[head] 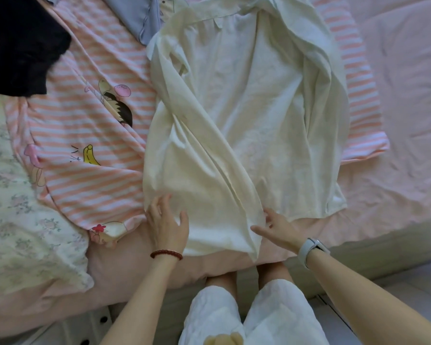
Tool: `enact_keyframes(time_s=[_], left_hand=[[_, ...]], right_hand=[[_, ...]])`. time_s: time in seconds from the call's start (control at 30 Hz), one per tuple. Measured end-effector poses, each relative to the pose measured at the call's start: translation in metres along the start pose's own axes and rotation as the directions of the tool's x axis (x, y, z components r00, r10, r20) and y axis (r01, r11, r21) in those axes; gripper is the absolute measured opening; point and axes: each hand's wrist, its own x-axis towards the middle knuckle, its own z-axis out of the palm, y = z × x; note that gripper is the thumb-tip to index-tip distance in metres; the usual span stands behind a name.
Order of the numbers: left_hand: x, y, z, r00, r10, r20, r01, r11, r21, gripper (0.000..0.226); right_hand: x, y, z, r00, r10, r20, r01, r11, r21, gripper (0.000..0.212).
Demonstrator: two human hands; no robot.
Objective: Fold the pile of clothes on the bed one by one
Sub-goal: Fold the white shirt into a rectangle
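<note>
- Lying spread on the pink bed [396, 70], a cream-white garment [246, 108] runs lengthwise away from the person, its hem at the near edge of the mattress.
- Its left side panel is folded diagonally over the middle, forming a long crease from upper left to lower right; its right side is also turned in along the far edge.
- The left hand [166, 226] rests flat on the near left corner of the cream-white garment, fingers [159, 202] straight and slightly spread, thumb held apart; nothing is pinched.
- A dark red bead bracelet [166, 253] circles the left wrist.
- The right hand [276, 226] sits at the hem, just beside the end of the diagonal fold, fingers relaxed and extended; the fingertips touch the cloth edge, but whether they pinch it cannot be told.
- A pale grey watch [310, 250] is on the right wrist.
- Under the garment lies a pink-and-white striped piece [90, 150] printed with cartoon figures and a banana, showing on both sides.
- A floral-print cloth [15, 220] lies at the left, overlapping the bed edge.
- A black garment [18, 41] sits at the far left corner, and a grey-blue garment [139, 16] lies near the top, partly tucked under the cream one.
- The person's white shorts [254, 317] and knees press against the bed's near side.
</note>
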Motion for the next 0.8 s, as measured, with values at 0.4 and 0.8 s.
enact_keyframes(time_s=[0.4, 0.8], left_hand=[[-0.002, -0.028, 0.004, 0.875, -0.457, 0.160, 0.481, 0.783, -0.394, 0.022], [-0.010, -0.048, -0.011, 0.847, -0.495, 0.195, 0.496, 0.867, 0.050, 0.048]], right_hand=[[0.018, -0.013, 0.030, 0.956, 0.159, -0.246, -0.033, 0.892, 0.450, 0.021], [-0.006, 0.003, 0.013, 0.936, 0.045, -0.348, -0.076, 0.994, -0.078, 0.045]])
